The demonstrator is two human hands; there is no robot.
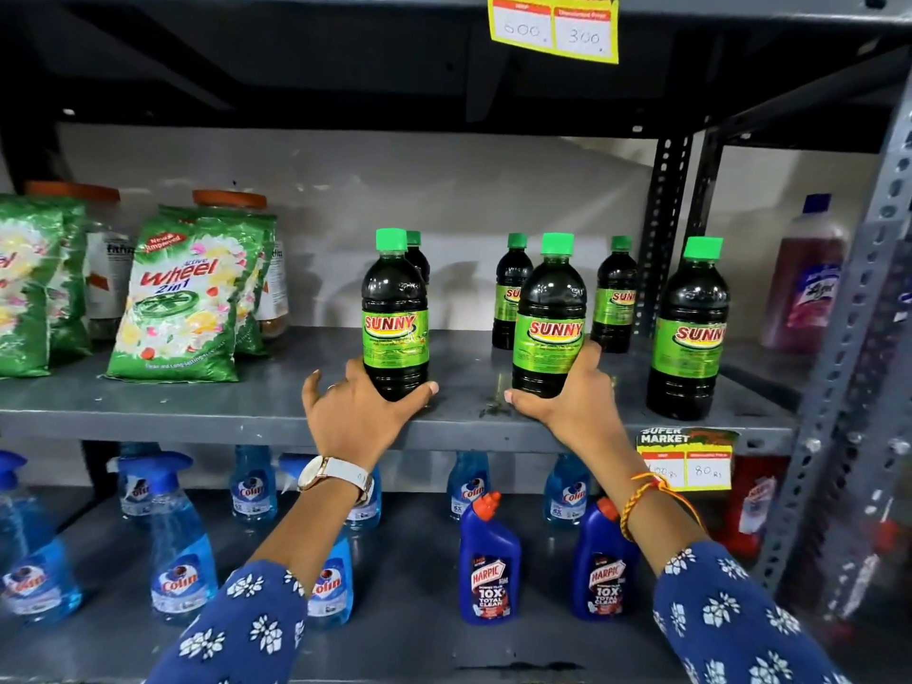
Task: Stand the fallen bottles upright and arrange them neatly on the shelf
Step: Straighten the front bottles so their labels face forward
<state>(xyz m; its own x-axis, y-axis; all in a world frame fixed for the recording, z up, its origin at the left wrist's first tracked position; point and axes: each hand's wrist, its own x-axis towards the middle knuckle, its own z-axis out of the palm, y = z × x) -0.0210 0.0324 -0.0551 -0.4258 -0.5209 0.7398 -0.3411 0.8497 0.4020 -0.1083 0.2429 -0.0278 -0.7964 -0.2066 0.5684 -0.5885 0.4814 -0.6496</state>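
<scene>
Several dark Sunny bottles with green caps stand upright on the grey middle shelf (197, 402). My left hand (360, 412) grips the base of the front left bottle (395, 308). My right hand (567, 392) grips the base of the front middle bottle (550, 308). A third front bottle (688, 328) stands free at the right. Behind are three more: one (416, 254) mostly hidden by the left bottle, one (511, 293) and one (614, 293) near the back wall. No bottle lies on its side.
Green Wheel detergent bags (182, 298) and orange-lidded jars (229, 199) fill the shelf's left part. A pink cleaner bottle (804, 283) stands beyond the perforated upright (661, 229) at right. Blue Colin sprays (180, 545) and Harpic bottles (488, 565) stand on the shelf below.
</scene>
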